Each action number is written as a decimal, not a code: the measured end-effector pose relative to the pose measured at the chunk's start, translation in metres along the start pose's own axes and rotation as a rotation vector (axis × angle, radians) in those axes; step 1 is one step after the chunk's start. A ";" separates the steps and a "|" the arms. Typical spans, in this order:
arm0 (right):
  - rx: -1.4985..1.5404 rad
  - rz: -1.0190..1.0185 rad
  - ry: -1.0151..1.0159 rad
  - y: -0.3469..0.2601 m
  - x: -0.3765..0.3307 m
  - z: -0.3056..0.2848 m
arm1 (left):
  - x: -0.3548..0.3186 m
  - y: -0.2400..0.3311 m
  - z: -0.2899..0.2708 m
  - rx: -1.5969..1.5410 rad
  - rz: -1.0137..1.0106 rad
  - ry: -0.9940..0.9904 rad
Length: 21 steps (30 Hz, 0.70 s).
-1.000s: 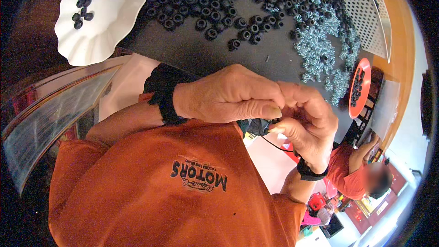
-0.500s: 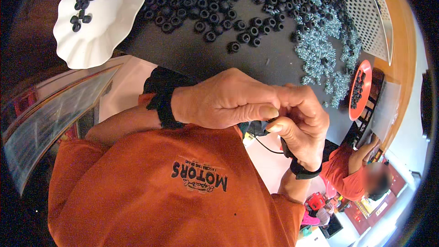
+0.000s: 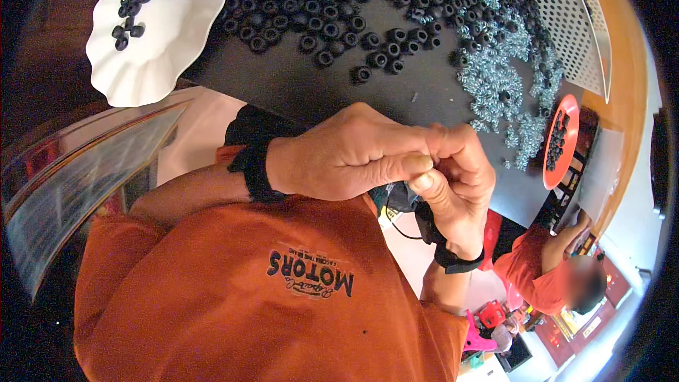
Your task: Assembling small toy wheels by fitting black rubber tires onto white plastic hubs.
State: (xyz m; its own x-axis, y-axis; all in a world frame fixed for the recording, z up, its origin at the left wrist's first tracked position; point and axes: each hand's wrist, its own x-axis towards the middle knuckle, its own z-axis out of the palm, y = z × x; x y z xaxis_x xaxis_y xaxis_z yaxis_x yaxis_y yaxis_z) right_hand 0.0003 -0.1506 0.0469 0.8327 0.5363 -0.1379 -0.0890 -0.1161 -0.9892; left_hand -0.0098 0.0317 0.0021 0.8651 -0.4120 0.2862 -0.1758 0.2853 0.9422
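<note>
Left hand [image 3: 346, 152] and right hand [image 3: 460, 184] pinched closed, meeting at fingertips; can't tell what's between (fingers hide it). Loose pinch could drop a small part. Black beads [image 3: 311, 6], springs [image 3: 498, 88] on table [image 3: 283, 81] beyond; a knock could scatter them.

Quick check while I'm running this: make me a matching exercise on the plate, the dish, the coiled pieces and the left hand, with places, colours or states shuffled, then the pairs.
Things
1. Wavy-edged plate
2. Small dish
3. Coiled pieces
4. Left hand

Places, colours, states
A. Pale silvery blue, strewn on the dark tabletop
B. Thumb against the forefinger, close beside the right hand
C. Orange-red, at the right
D. White, at the upper left

Pairs: 1-D, 2-C, 3-A, 4-B
</note>
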 end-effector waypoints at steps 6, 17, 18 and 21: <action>0.063 -0.034 -0.004 0.007 0.003 0.000 | -0.001 -0.009 0.006 -0.021 0.039 0.074; -0.347 -0.291 0.045 -0.019 -0.005 -0.008 | -0.002 0.001 0.000 -0.347 -0.197 0.013; -0.355 -0.292 0.058 -0.021 -0.003 -0.006 | -0.001 -0.001 0.002 -0.383 -0.210 0.029; -0.563 -0.332 0.105 -0.025 0.001 0.004 | 0.000 0.003 0.000 -0.380 -0.276 0.020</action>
State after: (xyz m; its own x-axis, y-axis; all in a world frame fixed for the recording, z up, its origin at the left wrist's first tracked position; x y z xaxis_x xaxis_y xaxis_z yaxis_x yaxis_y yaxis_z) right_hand 0.0009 -0.1439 0.0709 0.8183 0.5376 0.2035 0.4570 -0.3937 -0.7976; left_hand -0.0103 0.0325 0.0046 0.8647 -0.5016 0.0271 0.2434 0.4655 0.8509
